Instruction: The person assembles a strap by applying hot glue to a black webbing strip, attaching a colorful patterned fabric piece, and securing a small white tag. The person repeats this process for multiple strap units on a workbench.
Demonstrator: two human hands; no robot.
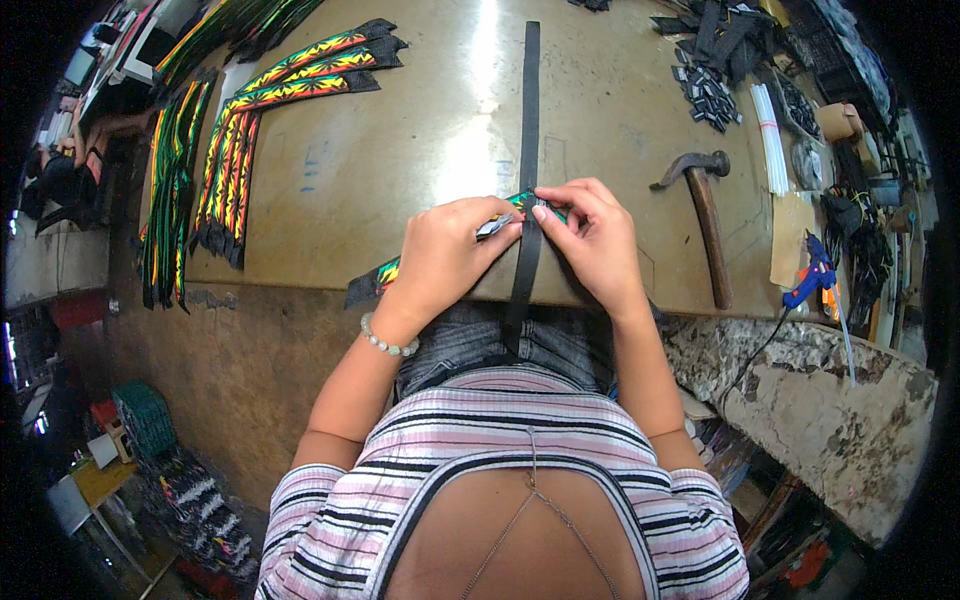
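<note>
Two hands, the left hand (445, 250) and right hand (590, 235), pinch shut on one long black strap (529, 120) and one colourful band (385, 272) in the frame's middle, near one hammer (705, 210).

Person wears a short-sleeved knit top (520, 430), horiz. stripes in pink, white & black, w/ a dark-edged open cut-out below the neckline band. Sleeves end just past the shoulders, same stripes; forearms bare beyond them. Thin metal chain (533, 480) hangs down the middle of the top, splitting in two inside the cut-out. Above the top's upper hem, grey-blue denim (470, 335) shows. Pale bead bracelet (385, 343) on left wrist, left of the denim. No rings visible.
</note>
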